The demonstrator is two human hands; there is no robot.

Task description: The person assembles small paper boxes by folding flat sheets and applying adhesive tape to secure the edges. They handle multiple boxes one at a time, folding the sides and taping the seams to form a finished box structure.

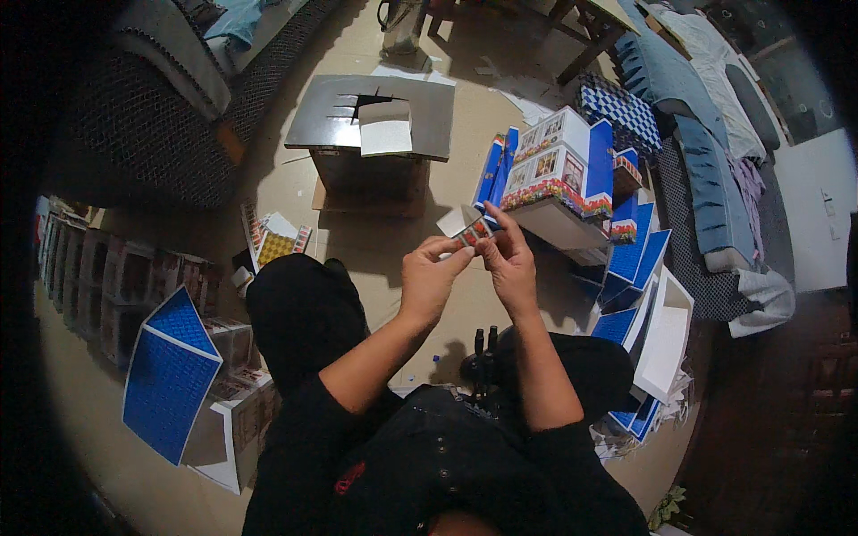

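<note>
Both hands meet in front of me around a small folded cardboard piece [461, 223], white on one face and printed with red and dark panels on another. My left hand [432, 268] pinches its lower left part between thumb and fingers. On the right side, my right hand [508, 261] grips it with the thumb low and the index finger raised. Fingers cover part of the piece. Just beyond my right hand stands a printed cardboard model house [549, 167] with windows and a flower border.
A small table [429, 107] with a white card [385, 130] on it stands ahead. Blue cardboard roofs [171, 375] lie left, and blue and white panels [660, 342] lean right. Printed cutouts [276, 246] rest by my left knee. Sofas [710, 201] flank the tiled floor.
</note>
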